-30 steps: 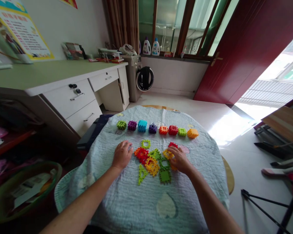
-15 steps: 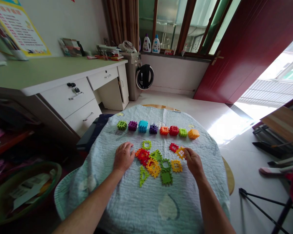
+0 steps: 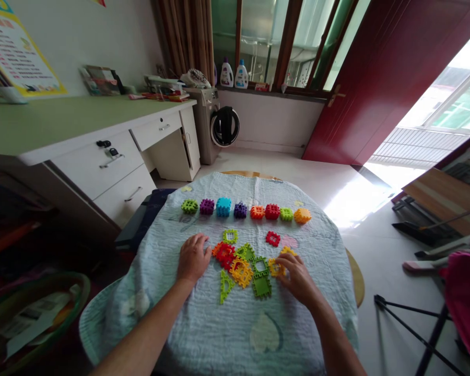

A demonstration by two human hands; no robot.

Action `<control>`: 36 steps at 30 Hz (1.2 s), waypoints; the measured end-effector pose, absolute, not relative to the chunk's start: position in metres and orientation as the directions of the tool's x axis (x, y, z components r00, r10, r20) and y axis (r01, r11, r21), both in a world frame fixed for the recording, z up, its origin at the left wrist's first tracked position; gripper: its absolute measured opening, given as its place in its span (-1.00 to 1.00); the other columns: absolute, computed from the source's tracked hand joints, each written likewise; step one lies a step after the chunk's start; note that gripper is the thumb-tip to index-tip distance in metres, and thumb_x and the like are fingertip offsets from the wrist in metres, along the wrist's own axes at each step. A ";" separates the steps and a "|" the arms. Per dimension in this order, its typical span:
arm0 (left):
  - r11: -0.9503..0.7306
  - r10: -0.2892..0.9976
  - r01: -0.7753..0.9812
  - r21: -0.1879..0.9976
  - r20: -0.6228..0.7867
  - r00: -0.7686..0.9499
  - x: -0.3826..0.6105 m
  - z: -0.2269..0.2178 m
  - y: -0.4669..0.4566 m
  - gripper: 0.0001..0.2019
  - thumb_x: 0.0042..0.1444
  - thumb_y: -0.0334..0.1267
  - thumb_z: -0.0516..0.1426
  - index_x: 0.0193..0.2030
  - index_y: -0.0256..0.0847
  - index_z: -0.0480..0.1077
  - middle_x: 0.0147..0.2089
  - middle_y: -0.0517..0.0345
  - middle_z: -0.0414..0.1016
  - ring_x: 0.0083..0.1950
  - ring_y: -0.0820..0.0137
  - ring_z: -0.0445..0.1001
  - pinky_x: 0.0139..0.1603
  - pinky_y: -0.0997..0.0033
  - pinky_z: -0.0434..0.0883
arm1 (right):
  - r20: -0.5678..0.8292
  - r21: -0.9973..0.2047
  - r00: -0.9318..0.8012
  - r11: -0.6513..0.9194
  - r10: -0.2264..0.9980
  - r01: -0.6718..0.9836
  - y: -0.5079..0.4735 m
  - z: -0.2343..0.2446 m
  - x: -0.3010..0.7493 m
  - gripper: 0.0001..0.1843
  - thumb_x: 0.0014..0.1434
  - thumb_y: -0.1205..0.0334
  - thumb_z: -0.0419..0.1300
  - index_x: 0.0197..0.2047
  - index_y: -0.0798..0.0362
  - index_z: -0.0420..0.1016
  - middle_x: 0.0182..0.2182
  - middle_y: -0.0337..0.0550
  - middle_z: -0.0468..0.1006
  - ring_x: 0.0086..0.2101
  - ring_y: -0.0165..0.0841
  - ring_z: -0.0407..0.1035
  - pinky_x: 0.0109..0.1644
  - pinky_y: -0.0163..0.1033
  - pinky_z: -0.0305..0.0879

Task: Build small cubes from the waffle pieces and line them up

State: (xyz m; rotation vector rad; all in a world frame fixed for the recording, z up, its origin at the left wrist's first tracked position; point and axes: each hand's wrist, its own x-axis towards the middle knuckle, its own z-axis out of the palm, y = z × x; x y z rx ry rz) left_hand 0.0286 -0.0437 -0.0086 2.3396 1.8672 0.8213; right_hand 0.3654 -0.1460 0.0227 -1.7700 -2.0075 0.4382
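Observation:
My left hand (image 3: 194,257) rests on the cloth with its fingers loosely stretched and nothing in them. Just right of it lie overlapping red tiles (image 3: 224,254). My right hand (image 3: 296,274) has thumb and fingertips closed around the right edge of a yellow interlocking plastic tile (image 3: 274,268). Another yellow tile (image 3: 288,250) shows behind these fingers, partly covered. Between the hands are an orange-yellow tile (image 3: 241,272), a green frame tile (image 3: 260,266), a solid green tile (image 3: 262,287) and light green triangles (image 3: 226,286). A red tile (image 3: 273,238) lies farther back.
A row of stacked tiles in several colours, including a blue stack (image 3: 223,207), crosses the far part of the round table, which is covered by a pale blue cloth (image 3: 203,329). A desk (image 3: 102,120) and a washing machine (image 3: 208,125) stand beyond.
My right hand has moved left and nearer, from the yellow tile beside the red one to the other yellow tile. My left hand stays in place. The whole view has shifted slightly.

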 end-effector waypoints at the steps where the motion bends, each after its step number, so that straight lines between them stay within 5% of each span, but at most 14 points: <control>1: -0.276 0.916 0.897 0.345 0.377 0.137 0.029 -0.009 -0.044 -0.74 0.14 -0.28 0.08 -0.06 -0.23 0.45 0.05 -0.10 0.49 0.12 0.11 0.42 0.21 0.07 0.34 | 0.082 -0.482 -0.113 0.138 0.990 0.865 -0.148 0.025 0.360 -0.67 0.11 0.33 0.18 -0.04 -0.04 0.57 0.00 -0.08 0.53 -0.03 -0.17 0.35 0.12 -0.06 0.26; 6: -0.276 0.914 0.898 0.344 0.383 0.134 0.028 -0.009 -0.043 -0.74 0.13 -0.29 0.09 -0.06 -0.24 0.45 0.04 -0.10 0.50 0.11 0.11 0.42 0.19 0.07 0.35 | 0.087 -0.426 -0.105 0.132 0.991 0.895 -0.151 0.032 0.349 -0.67 0.13 0.33 0.21 -0.03 -0.06 0.58 0.00 -0.09 0.55 -0.03 -0.16 0.36 0.11 -0.05 0.25; 10: -0.276 0.912 0.895 0.350 0.388 0.130 0.028 -0.010 -0.044 -0.74 0.13 -0.29 0.09 -0.05 -0.23 0.44 0.04 -0.10 0.49 0.11 0.11 0.41 0.20 0.07 0.34 | 0.190 -0.505 -0.083 0.170 0.978 0.846 -0.155 0.030 0.350 -0.82 0.23 0.19 0.14 -0.23 0.00 0.57 -0.20 -0.08 0.59 -0.16 -0.23 0.40 0.02 -0.13 0.28; 15: -0.284 0.913 0.892 0.353 0.383 0.139 0.028 -0.011 -0.044 -0.75 0.14 -0.29 0.08 -0.06 -0.23 0.44 0.05 -0.10 0.49 0.11 0.11 0.41 0.20 0.07 0.34 | 0.146 -0.646 0.159 -0.027 0.976 0.763 -0.159 0.019 0.358 -0.60 0.32 0.02 -0.04 -0.37 0.03 0.50 -0.51 -0.17 0.48 -0.45 -0.32 0.36 -0.31 -0.25 0.26; 18: -0.283 0.913 0.892 0.353 0.384 0.138 0.028 -0.010 -0.044 -0.75 0.13 -0.29 0.08 -0.06 -0.23 0.44 0.04 -0.10 0.50 0.11 0.11 0.41 0.19 0.06 0.34 | 0.086 -0.631 0.205 -0.106 0.975 0.769 -0.160 0.014 0.364 -0.62 0.30 0.01 -0.01 -0.28 0.02 0.55 -0.43 -0.15 0.51 -0.41 -0.30 0.40 -0.27 -0.24 0.29; 23: -0.291 0.912 0.887 0.358 0.384 0.144 0.028 -0.009 -0.044 -0.75 0.13 -0.30 0.08 -0.06 -0.23 0.44 0.02 -0.10 0.50 0.09 0.12 0.42 0.17 0.08 0.35 | 0.224 -0.514 0.254 -0.107 0.941 0.851 -0.164 0.014 0.368 -0.67 0.19 0.06 0.14 -0.07 0.03 0.54 -0.19 -0.04 0.49 -0.12 -0.18 0.39 0.02 -0.10 0.30; 32: -0.289 0.911 0.893 0.345 0.384 0.147 0.028 -0.009 -0.045 -0.75 0.13 -0.29 0.07 -0.07 -0.22 0.44 0.03 -0.09 0.50 0.10 0.11 0.42 0.17 0.09 0.35 | 0.100 -0.409 0.168 -0.113 0.981 0.906 -0.170 0.014 0.360 -0.62 0.03 0.16 0.24 -0.05 0.03 0.52 -0.19 -0.07 0.48 -0.14 -0.19 0.37 0.01 -0.12 0.30; 36: -0.285 0.912 0.893 0.347 0.384 0.142 0.028 -0.008 -0.045 -0.75 0.13 -0.28 0.07 -0.06 -0.22 0.43 0.04 -0.10 0.50 0.10 0.12 0.41 0.17 0.08 0.35 | 0.156 -0.400 0.145 -0.072 0.977 0.914 -0.157 0.022 0.371 -0.61 0.00 0.16 0.23 -0.06 0.05 0.52 -0.18 -0.06 0.47 -0.16 -0.20 0.36 -0.01 -0.12 0.30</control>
